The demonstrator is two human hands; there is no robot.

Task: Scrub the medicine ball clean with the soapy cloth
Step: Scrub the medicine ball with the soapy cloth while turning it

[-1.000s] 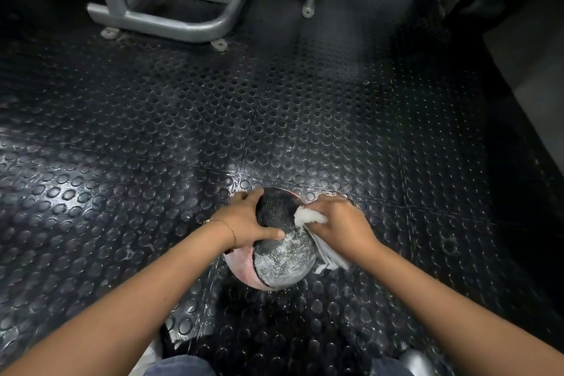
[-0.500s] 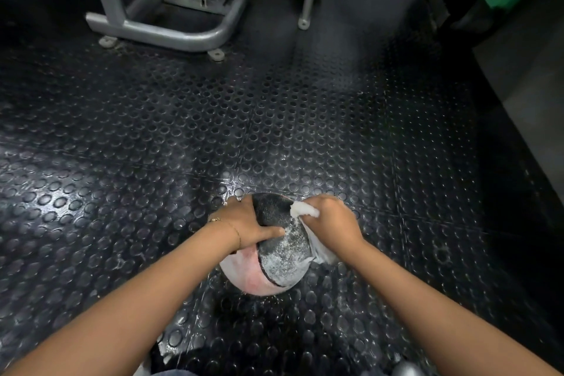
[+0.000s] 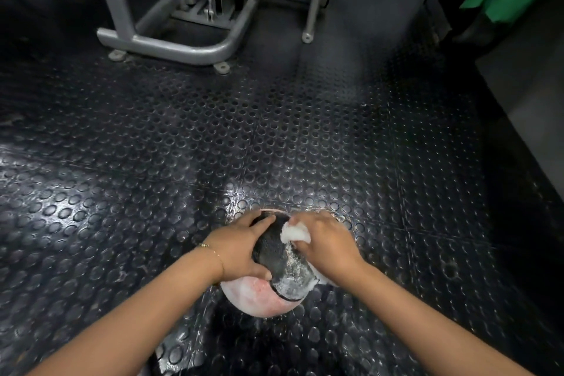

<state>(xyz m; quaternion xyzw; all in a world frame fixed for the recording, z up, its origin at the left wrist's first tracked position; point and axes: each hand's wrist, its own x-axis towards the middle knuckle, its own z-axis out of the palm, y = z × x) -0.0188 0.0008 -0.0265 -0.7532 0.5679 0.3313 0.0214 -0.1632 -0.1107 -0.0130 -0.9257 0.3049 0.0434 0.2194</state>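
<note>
"One medicine ball, on the studded rubber floor directly before me, between my forearms," I stated. "My left grip was grasping its left side, fingers curved over the top and thumb set low, to steady it. My right grip was clenched round the white soapy cloth and bore on the upper right of the ball."

"Extent of work completed?" the inspector asked.

"Partial, in my judgement. Suds lay over the lower part of the black panel, and the pink panel beneath it showed a pale film, so I took those faces as lathered. The black patch between my grips looked dark and nearly free of foam. The underside against the floor and the far side were hidden from me, so I could not report their condition."

"Outstanding items?"

"By my estimate, that upper patch came first, then a turn of the ball to bring up whatever rested on the floor. The floor round the ball shone wet, and I noted that as a roll-away risk for a round, soapy load. The grey machine frame stood well apart and did not bear on the work."
</note>
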